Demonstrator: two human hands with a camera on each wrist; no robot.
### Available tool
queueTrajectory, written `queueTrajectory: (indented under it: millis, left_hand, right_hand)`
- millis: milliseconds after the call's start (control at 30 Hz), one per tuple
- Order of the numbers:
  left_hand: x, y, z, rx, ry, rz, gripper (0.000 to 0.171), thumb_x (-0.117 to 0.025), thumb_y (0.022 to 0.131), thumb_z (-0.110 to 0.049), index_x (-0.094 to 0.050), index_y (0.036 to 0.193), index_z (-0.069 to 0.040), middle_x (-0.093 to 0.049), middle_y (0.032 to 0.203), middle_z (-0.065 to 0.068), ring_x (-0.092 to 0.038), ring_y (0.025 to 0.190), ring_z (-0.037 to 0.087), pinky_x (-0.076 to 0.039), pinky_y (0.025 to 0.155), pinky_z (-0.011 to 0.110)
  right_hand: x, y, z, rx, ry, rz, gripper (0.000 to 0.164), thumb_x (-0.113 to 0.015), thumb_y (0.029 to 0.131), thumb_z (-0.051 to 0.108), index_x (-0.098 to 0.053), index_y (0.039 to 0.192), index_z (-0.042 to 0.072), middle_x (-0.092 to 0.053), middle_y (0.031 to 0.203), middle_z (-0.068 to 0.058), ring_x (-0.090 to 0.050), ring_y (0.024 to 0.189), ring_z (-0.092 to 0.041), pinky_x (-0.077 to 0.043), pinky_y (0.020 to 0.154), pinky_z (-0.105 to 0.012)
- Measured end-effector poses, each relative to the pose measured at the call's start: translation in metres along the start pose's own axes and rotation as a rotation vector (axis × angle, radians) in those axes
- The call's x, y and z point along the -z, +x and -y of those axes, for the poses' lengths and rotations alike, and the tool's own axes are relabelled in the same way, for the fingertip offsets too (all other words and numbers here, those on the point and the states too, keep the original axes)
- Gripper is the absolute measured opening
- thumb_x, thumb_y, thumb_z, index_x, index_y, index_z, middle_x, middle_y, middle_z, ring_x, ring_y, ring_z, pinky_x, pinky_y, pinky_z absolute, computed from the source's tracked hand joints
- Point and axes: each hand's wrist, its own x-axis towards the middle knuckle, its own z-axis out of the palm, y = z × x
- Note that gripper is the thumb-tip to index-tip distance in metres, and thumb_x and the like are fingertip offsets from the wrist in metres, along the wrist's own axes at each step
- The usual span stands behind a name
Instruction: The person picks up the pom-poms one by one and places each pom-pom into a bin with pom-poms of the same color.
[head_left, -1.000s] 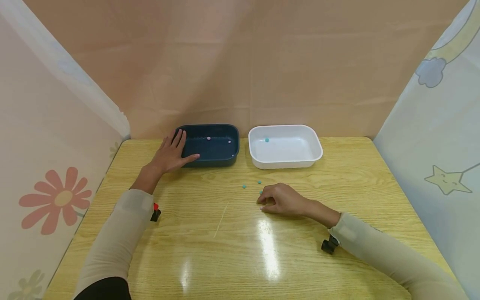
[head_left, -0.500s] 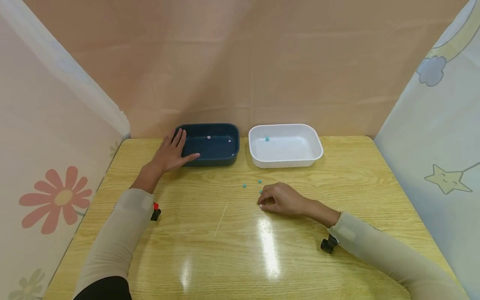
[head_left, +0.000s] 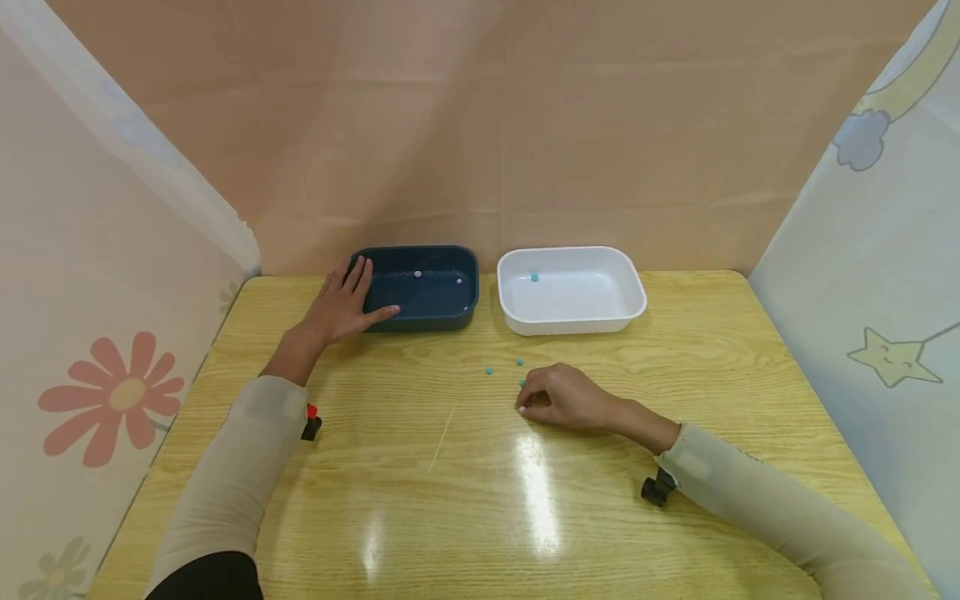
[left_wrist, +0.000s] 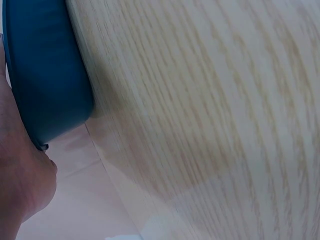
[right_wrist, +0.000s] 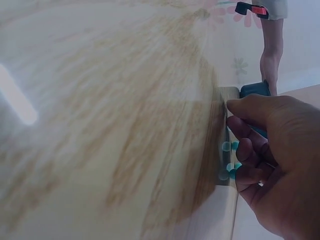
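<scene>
My left hand (head_left: 341, 308) rests with spread, straight fingers on the left side of the dark blue tray (head_left: 453, 320). Small pale pink balls (head_left: 417, 274) lie inside that tray. Low over the table, my right hand (head_left: 570, 398) has curled fingers, its thumb and forefinger tips close together. A pale spot shows at the thumb tip; I cannot tell whether it is a ball or the nail. Just beyond these fingertips lie teal balls (head_left: 489, 371), one partly covered by the hand. In the right wrist view, teal balls (right_wrist: 231, 174) show past the curled fingers.
Right of the dark tray stands a white tray (head_left: 573, 322) with a teal ball in it. Both stand at the back edge of the wooden table (head_left: 375, 500), against a tan backdrop (head_left: 495, 125). Printed cloth walls (head_left: 120, 208) flank the table.
The right thumb has drawn slightly closer to the forefinger. The left hand stays on the dark tray, and the balls and trays keep their places.
</scene>
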Motion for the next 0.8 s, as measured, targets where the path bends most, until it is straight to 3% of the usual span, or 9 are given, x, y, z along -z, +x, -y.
queueTrajectory:
  millis: [800]
  left_hand:
    - [0.000,0.000,0.000,0.005,-0.013,0.005,0.111,-0.044,0.101,-0.076,0.002,0.169,-0.001,0.004,0.177,0.021,0.010,0.163,0.041,0.001,0.130,0.062]
  right_hand:
    - [0.014,0.013,-0.001,-0.101,0.155,-0.112,0.007,-0.082,0.091,0.004,-0.084,0.095,0.010,-0.073,0.082,0.011,-0.054,0.065,-0.004,-0.049,0.063,-0.022]
